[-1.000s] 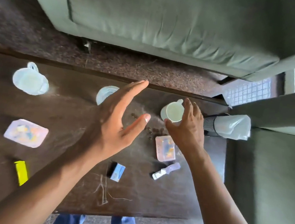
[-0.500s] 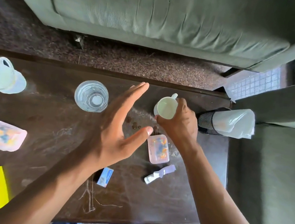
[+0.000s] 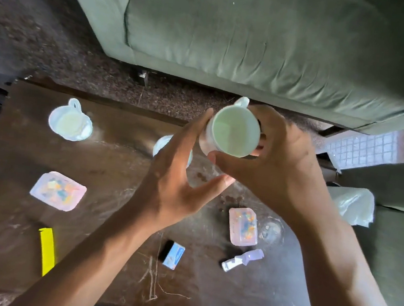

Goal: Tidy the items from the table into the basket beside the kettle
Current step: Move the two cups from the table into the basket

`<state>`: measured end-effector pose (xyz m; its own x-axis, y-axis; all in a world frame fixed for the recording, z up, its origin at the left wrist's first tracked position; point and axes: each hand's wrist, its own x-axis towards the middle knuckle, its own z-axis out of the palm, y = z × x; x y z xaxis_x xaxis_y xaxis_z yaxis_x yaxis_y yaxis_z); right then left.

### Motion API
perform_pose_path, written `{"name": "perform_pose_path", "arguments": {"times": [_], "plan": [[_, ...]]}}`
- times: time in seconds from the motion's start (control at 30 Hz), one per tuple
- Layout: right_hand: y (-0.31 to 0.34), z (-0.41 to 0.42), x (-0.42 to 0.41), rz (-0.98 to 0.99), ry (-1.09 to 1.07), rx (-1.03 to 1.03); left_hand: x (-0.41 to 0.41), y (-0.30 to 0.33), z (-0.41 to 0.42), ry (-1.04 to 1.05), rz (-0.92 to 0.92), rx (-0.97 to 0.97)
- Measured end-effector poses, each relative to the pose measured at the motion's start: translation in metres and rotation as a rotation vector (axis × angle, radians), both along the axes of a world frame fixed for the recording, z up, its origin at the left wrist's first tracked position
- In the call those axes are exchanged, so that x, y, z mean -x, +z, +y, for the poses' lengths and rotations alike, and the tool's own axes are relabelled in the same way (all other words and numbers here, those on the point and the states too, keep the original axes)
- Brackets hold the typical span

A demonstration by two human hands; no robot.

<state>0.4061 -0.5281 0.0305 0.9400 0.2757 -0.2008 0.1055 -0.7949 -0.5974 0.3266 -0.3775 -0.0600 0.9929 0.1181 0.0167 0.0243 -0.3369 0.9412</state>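
Head view: I'm holding the white cup up above the dark counter, mouth facing me, handle pointing away toward the green sofa. My right hand is wrapping its fingers around the cup's right side and under its near rim, thumb curling beneath. My left hand is standing spread beside it, its fingers lying flat along the cup's left wall, thumb stretching out below without gripping anything.

Just behind my left fingers a clear glass is peeking out, mostly hidden. Further out to the left of that hand, a second white cup is sitting on a saucer. Nearer me on that side, a pink plastic box is lying flat, and a yellow strip beyond it toward the counter's near edge. Below my right wrist, a smaller pink box is resting with a small white-and-lilac bottle just under it. Between my forearms a little blue-and-black box is lying. Out past my right wrist, something pale in clear plastic is sitting at the counter's end.
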Motion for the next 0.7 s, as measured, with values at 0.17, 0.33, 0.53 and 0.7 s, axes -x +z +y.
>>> {"name": "perform_pose_path", "arguments": {"times": [0.17,0.33,0.53,0.7], "plan": [[0.008,0.071,0.013,-0.045,0.087,-0.034,0.012,0.006,0.05,0.172,-0.142,0.084],[0.009,0.133,0.032,-0.074,0.184,-0.034,0.028,0.004,0.103,0.344,-0.24,0.106],[0.006,0.186,0.042,0.05,0.217,-0.167,0.05,-0.009,0.169,0.435,-0.216,0.119],[-0.01,0.227,0.045,0.018,0.056,-0.312,0.072,-0.005,0.219,0.542,-0.218,0.113]]}}
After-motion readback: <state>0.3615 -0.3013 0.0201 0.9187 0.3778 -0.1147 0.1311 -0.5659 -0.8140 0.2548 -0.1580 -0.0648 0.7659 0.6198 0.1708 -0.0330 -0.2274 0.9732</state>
